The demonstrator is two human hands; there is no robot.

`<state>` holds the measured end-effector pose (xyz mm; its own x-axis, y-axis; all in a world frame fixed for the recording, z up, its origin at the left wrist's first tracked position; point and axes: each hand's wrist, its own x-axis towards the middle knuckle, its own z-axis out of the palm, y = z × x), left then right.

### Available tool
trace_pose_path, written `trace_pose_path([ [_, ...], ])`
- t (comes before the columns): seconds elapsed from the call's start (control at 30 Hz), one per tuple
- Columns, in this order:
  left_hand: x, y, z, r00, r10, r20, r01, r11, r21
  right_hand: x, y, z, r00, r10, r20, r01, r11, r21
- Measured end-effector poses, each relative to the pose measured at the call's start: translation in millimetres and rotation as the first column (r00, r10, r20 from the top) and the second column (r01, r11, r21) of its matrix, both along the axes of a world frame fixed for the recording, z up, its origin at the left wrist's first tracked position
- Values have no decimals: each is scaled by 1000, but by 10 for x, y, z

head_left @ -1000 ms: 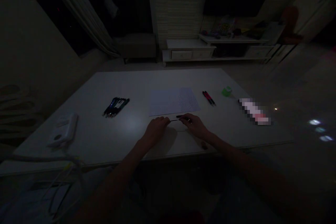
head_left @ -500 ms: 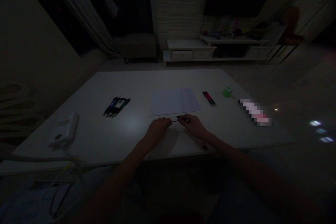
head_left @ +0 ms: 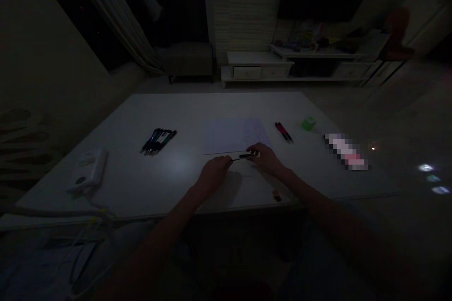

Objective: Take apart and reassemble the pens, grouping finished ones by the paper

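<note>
My left hand is closed, its fingertips pinching a thin dark rod that looks like a pen refill. The rod points right, toward my right hand. That hand is closed at the fingertips around a short black pen part, just above the rod; whether it also grips the rod's far end I cannot tell. Behind both hands lies a sheet of paper, blank on its left and covered with handwriting on its right. Dim light hides the finer details.
Several dark pens lie bundled at left, near a white power strip. Two red-and-black pens, a small green cube and a blurred-out phone-like object lie at right. A small brown item sits by the table's front edge.
My right hand has shifted slightly up and right, over the paper's lower corner, and more of the black pen part shows. My left hand has barely moved. The view has shifted slightly.
</note>
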<state>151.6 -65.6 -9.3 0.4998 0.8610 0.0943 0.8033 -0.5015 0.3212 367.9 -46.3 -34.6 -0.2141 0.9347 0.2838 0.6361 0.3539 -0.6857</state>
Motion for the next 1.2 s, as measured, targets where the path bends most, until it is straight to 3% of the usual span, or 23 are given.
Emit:
trace_pose_path([
  [0.13, -30, 18, 24, 1000, 22, -16, -22, 1000, -5, 112, 116, -128, 984, -118, 134, 107, 991, 86],
  [0.33, -87, 53, 17, 998, 53, -38, -52, 999, 12, 99, 19, 11, 999, 7, 45, -7, 1000, -2],
  [0.47, -99, 64, 13, 997, 71, -32, -70, 997, 10, 77, -69, 98, 999, 37, -2, -37, 999, 24],
  [0.97, -50, 63, -15, 998, 43, -40, -43, 999, -3, -81, -132, 152, 996, 58, -63, -55, 998, 43],
  [1.2, 3, 6, -63, 999, -15, 30, 16, 1000, -22, -232, -206, 111, 989, 106, -99, -99, 992, 72],
])
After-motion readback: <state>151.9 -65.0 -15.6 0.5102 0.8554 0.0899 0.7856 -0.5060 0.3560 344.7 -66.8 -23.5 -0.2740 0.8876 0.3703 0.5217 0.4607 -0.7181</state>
